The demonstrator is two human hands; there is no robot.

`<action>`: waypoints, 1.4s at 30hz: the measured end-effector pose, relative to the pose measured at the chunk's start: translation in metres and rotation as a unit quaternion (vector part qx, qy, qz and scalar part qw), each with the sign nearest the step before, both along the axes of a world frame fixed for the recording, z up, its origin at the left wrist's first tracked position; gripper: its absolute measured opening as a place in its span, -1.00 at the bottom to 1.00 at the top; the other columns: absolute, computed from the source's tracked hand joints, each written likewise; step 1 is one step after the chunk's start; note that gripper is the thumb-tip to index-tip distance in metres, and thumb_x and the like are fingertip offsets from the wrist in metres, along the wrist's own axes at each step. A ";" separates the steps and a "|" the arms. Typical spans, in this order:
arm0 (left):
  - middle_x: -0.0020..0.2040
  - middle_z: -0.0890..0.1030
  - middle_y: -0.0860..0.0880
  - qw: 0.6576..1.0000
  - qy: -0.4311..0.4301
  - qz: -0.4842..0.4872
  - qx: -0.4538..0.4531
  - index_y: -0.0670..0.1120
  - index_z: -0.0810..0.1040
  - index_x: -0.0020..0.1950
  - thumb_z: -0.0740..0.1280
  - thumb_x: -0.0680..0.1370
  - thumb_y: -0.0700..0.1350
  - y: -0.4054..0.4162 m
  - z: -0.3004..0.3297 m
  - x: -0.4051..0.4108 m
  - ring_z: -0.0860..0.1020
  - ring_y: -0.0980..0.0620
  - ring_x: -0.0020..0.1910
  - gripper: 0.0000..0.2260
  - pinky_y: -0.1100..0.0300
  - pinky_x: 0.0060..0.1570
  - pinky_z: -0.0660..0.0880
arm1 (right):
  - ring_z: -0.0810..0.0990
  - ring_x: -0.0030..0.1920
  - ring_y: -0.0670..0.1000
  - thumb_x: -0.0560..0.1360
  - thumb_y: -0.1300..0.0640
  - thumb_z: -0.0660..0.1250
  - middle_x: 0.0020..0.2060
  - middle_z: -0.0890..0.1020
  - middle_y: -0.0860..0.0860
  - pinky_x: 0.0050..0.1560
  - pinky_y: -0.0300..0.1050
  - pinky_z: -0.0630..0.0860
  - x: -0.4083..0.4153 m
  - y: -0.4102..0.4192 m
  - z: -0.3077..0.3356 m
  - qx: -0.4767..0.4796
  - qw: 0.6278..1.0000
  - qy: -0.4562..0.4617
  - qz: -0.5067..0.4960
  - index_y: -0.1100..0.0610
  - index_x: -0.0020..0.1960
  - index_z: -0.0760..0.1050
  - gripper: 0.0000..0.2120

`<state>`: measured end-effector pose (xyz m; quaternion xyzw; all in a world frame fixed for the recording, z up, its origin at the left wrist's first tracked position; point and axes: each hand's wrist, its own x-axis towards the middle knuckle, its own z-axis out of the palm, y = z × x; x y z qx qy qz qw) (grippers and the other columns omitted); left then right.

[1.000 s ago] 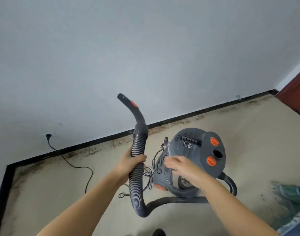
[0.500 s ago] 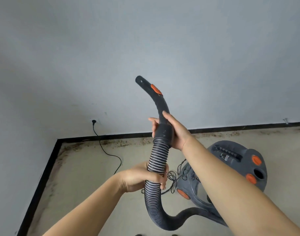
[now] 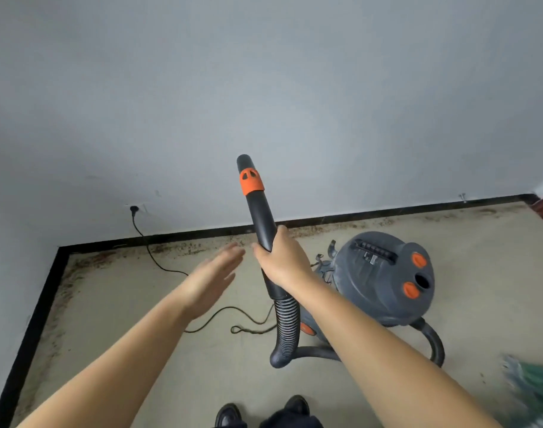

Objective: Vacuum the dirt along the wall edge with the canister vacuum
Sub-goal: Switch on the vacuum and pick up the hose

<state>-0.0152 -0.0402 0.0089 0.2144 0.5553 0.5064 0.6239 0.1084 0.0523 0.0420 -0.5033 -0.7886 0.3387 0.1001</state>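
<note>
Fingers of right hand (image 3: 284,261) wrapped round smooth black hose handle (image 3: 261,217), frame centre; left hand (image 3: 210,278) flat, fingers straight, off ribbed hose (image 3: 285,325) gripped half a second earlier. Rounded grey canister vacuum (image 3: 384,279) sat on floor, centre right. Speckled dirt (image 3: 184,248) lined black skirting.

One canister vacuum (image 3: 384,279) before me, one ribbed hose (image 3: 285,329) with one black nozzle (image 3: 258,205), three orange knobs on its lid, one power cord (image 3: 159,261), one wall socket (image 3: 135,208), my two hands, my two black shoes (image 3: 230,413).
</note>
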 end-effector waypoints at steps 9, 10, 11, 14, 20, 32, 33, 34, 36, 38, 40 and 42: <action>-0.44 0.50 -0.10 0.966 -0.012 0.241 -0.091 -0.18 0.42 -0.13 0.35 0.50 -0.25 0.120 0.007 0.053 0.48 -0.03 -0.53 -0.89 0.13 -0.38 0.53 | 0.60 -0.06 0.15 0.55 -0.13 0.25 -0.02 0.60 0.12 -0.26 -0.05 0.43 0.046 0.014 -0.037 -0.104 0.991 -0.003 0.082 0.17 0.23 0.28 -0.56; -0.43 0.48 -0.10 0.967 0.004 0.238 -0.096 -0.18 0.42 -0.14 0.34 0.50 -0.27 0.126 0.001 0.061 0.46 -0.01 -0.55 -0.91 0.15 -0.40 0.53 | 0.59 -0.04 0.10 0.54 -0.17 0.24 -0.01 0.59 0.08 -0.24 -0.06 0.45 0.061 0.024 -0.042 -0.158 0.982 0.014 0.106 0.13 0.21 0.31 -0.57; -0.41 0.47 -0.10 0.967 0.022 0.233 -0.097 -0.18 0.43 -0.15 0.32 0.50 -0.28 0.129 -0.006 0.070 0.45 0.01 -0.56 -0.91 0.16 -0.41 0.54 | 0.58 -0.02 0.04 0.54 -0.21 0.22 0.00 0.58 0.03 -0.20 -0.10 0.44 0.079 0.037 -0.048 -0.197 0.972 0.019 0.129 0.09 0.20 0.35 -0.59; -0.38 0.46 -0.11 0.965 0.064 0.232 -0.104 -0.16 0.42 -0.17 0.30 0.50 -0.31 0.137 -0.023 0.094 0.44 0.02 -0.55 -0.90 0.17 -0.41 0.56 | 0.52 0.09 -0.06 0.57 -0.22 0.16 0.12 0.57 -0.04 -0.03 -0.17 0.42 0.157 0.089 -0.075 -0.228 0.965 -0.032 0.125 0.04 0.21 0.46 -0.60; -0.35 0.47 -0.11 0.952 0.092 0.248 -0.152 -0.15 0.42 -0.17 0.29 0.49 -0.33 0.157 -0.048 0.146 0.44 -0.02 -0.48 -0.89 0.11 -0.31 0.57 | 0.53 -0.18 0.12 0.57 0.22 0.15 -0.08 0.64 0.28 -0.18 -0.06 0.39 0.327 0.201 -0.157 -0.169 0.967 -0.180 -0.067 0.22 -0.15 0.47 -0.82; -0.40 0.48 -0.10 0.930 0.164 0.244 -0.218 -0.18 0.41 -0.13 0.29 0.47 -0.33 0.160 -0.097 0.204 0.48 0.03 -0.57 -0.92 0.09 -0.30 0.57 | 0.53 0.16 0.24 0.65 -0.03 0.06 0.16 0.53 0.22 -0.02 0.03 0.44 0.375 0.252 -0.254 -0.070 0.945 -0.318 0.033 0.27 0.22 0.35 -0.63; -0.40 0.48 -0.09 0.930 0.158 0.251 -0.219 -0.18 0.41 -0.14 0.29 0.47 -0.33 0.158 -0.098 0.204 0.48 0.03 -0.57 -0.91 0.11 -0.33 0.57 | 0.53 0.17 0.23 0.66 -0.04 0.04 0.16 0.54 0.21 -0.01 0.03 0.44 0.373 0.253 -0.257 -0.066 0.938 -0.338 0.049 0.26 0.23 0.33 -0.63; -0.41 0.48 -0.09 0.928 0.155 0.256 -0.221 -0.18 0.41 -0.14 0.30 0.47 -0.32 0.158 -0.100 0.205 0.48 0.03 -0.57 -0.91 0.12 -0.35 0.56 | 0.53 0.17 0.22 0.66 -0.02 0.03 0.16 0.55 0.20 -0.01 0.02 0.44 0.372 0.255 -0.261 -0.061 0.930 -0.357 0.062 0.25 0.24 0.30 -0.65; -0.42 0.48 -0.08 0.925 0.156 0.263 -0.224 -0.17 0.42 -0.15 0.30 0.46 -0.32 0.157 -0.103 0.206 0.48 0.03 -0.56 -0.91 0.13 -0.37 0.56 | 0.53 0.18 0.21 0.66 0.08 0.04 0.16 0.56 0.19 -0.03 0.01 0.41 0.368 0.262 -0.267 -0.062 0.913 -0.394 0.083 0.23 0.27 0.25 -0.72; -0.44 0.49 -0.07 0.924 0.155 0.267 -0.226 -0.18 0.42 -0.15 0.31 0.46 -0.32 0.157 -0.104 0.208 0.48 0.03 -0.57 -0.91 0.15 -0.39 0.55 | 0.54 0.18 0.21 0.61 0.19 0.07 0.18 0.56 0.18 -0.06 0.00 0.39 0.362 0.268 -0.269 -0.066 0.897 -0.423 0.110 0.22 0.32 0.23 -0.71; -0.45 0.49 -0.06 0.923 0.152 0.269 -0.228 -0.18 0.42 -0.13 0.31 0.45 -0.32 0.157 -0.106 0.208 0.48 0.03 -0.56 -0.91 0.15 -0.39 0.55 | 0.53 0.20 0.22 0.58 0.23 0.11 0.21 0.55 0.18 -0.02 0.02 0.42 0.358 0.271 -0.270 -0.069 0.887 -0.440 0.121 0.22 0.34 0.23 -0.66; -0.45 0.50 -0.06 0.924 0.152 0.265 -0.230 -0.18 0.42 -0.11 0.31 0.44 -0.31 0.159 -0.106 0.209 0.48 0.03 -0.55 -0.90 0.15 -0.38 0.55 | 0.51 0.23 0.23 0.58 0.23 0.15 0.24 0.51 0.19 0.08 0.05 0.44 0.358 0.272 -0.271 -0.096 0.894 -0.428 0.095 0.23 0.35 0.26 -0.65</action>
